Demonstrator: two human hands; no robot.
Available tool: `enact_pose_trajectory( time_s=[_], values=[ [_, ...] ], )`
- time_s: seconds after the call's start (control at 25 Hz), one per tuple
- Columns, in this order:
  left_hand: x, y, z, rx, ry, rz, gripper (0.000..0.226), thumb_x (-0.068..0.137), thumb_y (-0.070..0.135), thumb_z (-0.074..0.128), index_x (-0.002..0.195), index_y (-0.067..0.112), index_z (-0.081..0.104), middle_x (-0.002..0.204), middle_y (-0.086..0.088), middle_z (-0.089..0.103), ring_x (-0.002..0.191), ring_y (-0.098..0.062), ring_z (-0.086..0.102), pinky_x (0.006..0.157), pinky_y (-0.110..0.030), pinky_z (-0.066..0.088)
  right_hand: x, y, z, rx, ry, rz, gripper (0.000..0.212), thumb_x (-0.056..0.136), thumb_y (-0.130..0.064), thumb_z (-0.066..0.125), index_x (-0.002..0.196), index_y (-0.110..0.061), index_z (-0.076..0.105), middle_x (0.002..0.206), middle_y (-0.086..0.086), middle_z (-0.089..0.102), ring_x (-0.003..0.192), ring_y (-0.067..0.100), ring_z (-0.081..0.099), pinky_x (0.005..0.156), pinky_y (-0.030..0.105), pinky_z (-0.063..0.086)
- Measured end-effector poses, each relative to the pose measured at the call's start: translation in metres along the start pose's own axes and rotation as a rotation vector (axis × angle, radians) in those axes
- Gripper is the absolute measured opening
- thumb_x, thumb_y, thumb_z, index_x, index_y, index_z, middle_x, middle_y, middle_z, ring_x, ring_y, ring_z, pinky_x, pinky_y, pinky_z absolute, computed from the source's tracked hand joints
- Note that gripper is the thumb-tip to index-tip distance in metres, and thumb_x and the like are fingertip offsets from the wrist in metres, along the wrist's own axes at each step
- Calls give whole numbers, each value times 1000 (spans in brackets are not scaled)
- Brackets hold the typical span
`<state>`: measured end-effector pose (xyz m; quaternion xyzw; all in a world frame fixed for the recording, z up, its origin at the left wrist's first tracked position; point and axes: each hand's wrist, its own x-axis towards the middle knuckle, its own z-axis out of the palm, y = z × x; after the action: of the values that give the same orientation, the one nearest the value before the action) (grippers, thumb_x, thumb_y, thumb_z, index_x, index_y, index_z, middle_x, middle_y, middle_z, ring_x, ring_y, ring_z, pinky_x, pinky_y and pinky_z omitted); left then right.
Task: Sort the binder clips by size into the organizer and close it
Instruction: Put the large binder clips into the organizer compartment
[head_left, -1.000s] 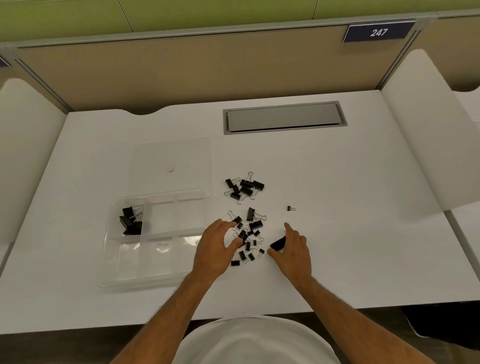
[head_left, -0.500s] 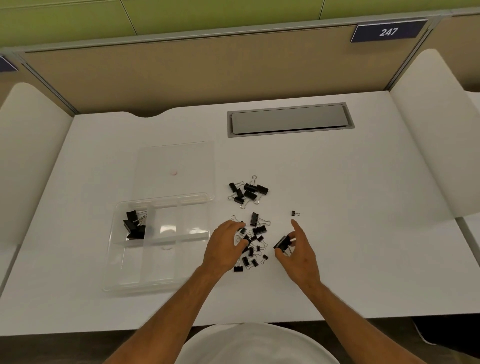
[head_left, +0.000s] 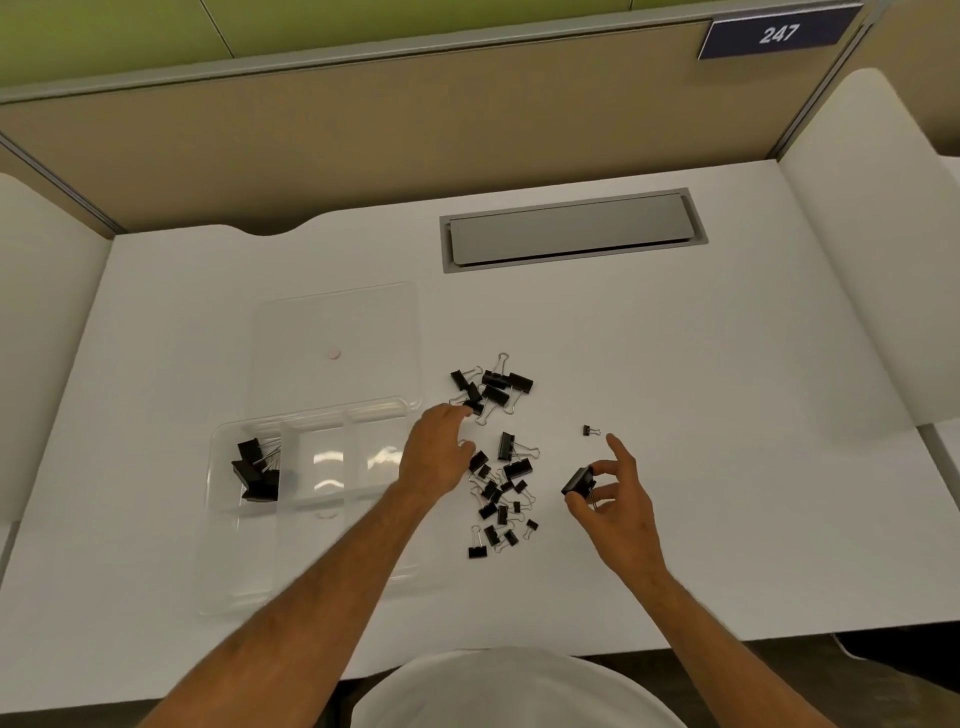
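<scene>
A clear plastic organizer lies open at the left, its lid folded back flat on the desk. Several large black binder clips fill its far-left compartment. A far group of large clips and a nearer pile of mixed smaller clips lie on the desk right of it. One tiny clip sits apart. My right hand pinches a large black clip above the desk. My left hand reaches with fingertips at the near edge of the far group.
A grey cable hatch is set into the white desk at the back. White side panels rise at both ends, and a tan partition with a "247" sign closes the back.
My right hand has lifted the large clip off the desk and moved right. My left hand has left the near pile and moved up toward the far group.
</scene>
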<state>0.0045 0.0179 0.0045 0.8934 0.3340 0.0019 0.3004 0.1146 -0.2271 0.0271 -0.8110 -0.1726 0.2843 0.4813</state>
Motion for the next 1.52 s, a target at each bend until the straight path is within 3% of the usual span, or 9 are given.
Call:
enact_pose_trajectory(
  time_s=[0.24, 0.52, 0.8, 1.08, 1.28, 1.4, 1.52],
  values=[
    [-38, -22, -18, 4, 164, 17, 59, 94, 33, 61, 147, 17, 39, 154, -1, 34, 147, -17, 18, 120, -39, 19, 8, -10, 7, 24, -37, -18, 83, 82, -18, 77, 145, -43, 29, 112, -14, 59, 79, 13, 65, 66, 29, 58],
    [-90, -109, -76, 73, 279, -105, 65, 96, 54, 43, 149, 17, 34, 157, -1, 31, 148, -15, 16, 118, -47, 22, 6, -42, 52, 2, -161, -96, 82, 83, -18, 75, 147, -41, 28, 116, -12, 57, 80, 10, 64, 61, 23, 56],
    [-134, -209, -117, 208, 187, -152, 79, 94, 64, 26, 156, 19, 8, 163, 2, 6, 150, -11, -3, 121, -47, 10, -16, -77, 120, 8, -146, -104, 81, 82, -17, 76, 146, -37, 31, 112, -13, 58, 78, 7, 62, 66, 25, 57],
    [-148, -261, -128, 216, 121, -41, 81, 97, 62, 30, 155, 18, -7, 163, 3, -11, 149, -13, -10, 121, -47, 7, -36, -104, 189, 11, -100, -125, 83, 81, -20, 77, 147, -36, 30, 114, -15, 60, 82, 9, 65, 70, 26, 58],
    [-149, -270, -122, 102, 117, -9, 85, 97, 59, 37, 154, 20, -13, 162, 4, -15, 149, -14, -12, 121, -48, 10, -44, -138, 242, -9, -264, -141, 71, 84, -24, 74, 143, -37, 36, 114, -17, 64, 82, 12, 68, 73, 26, 57],
    [-148, -272, -121, 61, 126, -6, 86, 97, 58, 40, 154, 18, -11, 163, 3, -13, 149, -14, -11, 121, -47, 11, -36, -164, 286, 112, -411, 19, 55, 84, -30, 75, 132, -31, 49, 108, -5, 69, 79, 23, 72, 69, 34, 58],
    [-146, -272, -117, 36, 125, -3, 89, 96, 58, 43, 154, 18, -11, 163, 3, -13, 149, -14, -11, 121, -46, 13, -23, -179, 327, 150, -433, 146, 42, 84, -30, 74, 122, -24, 57, 105, 6, 69, 79, 28, 73, 70, 40, 59]
  ],
)
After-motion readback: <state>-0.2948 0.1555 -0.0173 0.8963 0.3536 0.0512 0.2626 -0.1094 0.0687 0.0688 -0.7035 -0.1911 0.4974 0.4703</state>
